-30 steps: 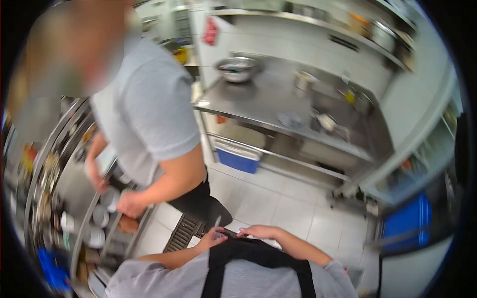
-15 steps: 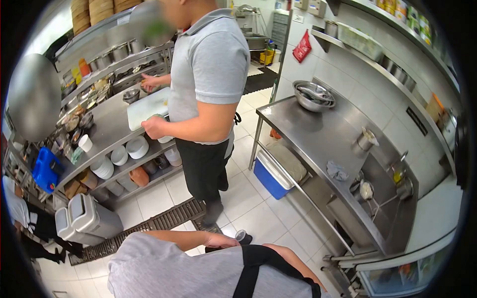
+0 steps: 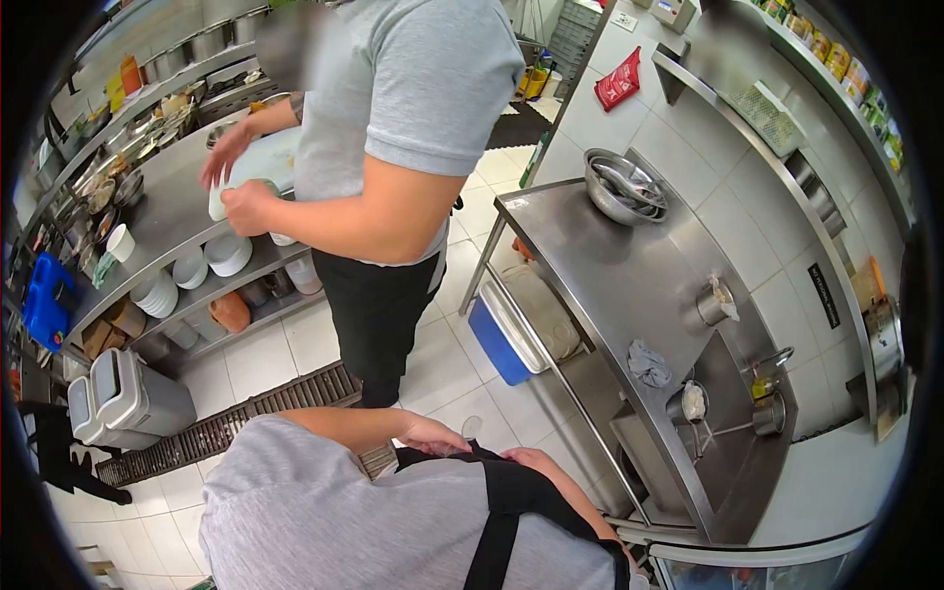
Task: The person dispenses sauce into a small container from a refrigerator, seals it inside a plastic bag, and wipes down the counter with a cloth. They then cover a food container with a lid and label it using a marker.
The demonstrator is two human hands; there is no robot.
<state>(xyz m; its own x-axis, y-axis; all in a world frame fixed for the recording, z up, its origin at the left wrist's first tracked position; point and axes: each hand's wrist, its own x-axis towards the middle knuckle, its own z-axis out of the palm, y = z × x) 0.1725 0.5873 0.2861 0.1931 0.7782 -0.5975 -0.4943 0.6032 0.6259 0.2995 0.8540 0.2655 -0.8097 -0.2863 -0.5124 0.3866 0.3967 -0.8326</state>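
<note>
At the bottom centre, in front of my black apron point(image 3: 506, 492), is my left hand point(image 3: 435, 434). Its fingers are closed on a small clear round item point(image 3: 472, 427), whose exact kind I cannot make out. My right hand point(image 3: 528, 458) is close by at the apron's upper edge, with its fingers mostly hidden by the cloth, so I cannot see what it holds.
A co-worker in a grey shirt point(image 3: 442, 88) stands ahead-left, hands over a white board point(image 3: 270, 162) on a counter. On the right, a steel table point(image 3: 560, 231) bears a bowl point(image 3: 625, 187), a cloth point(image 3: 649, 364) and a sink. Grey bins point(image 3: 147, 398) stand beside a floor drain point(image 3: 231, 418).
The view has swung right and down since a second ago. My hands stay near each other at the apron. The co-worker's hands have come closer together over the board.
</note>
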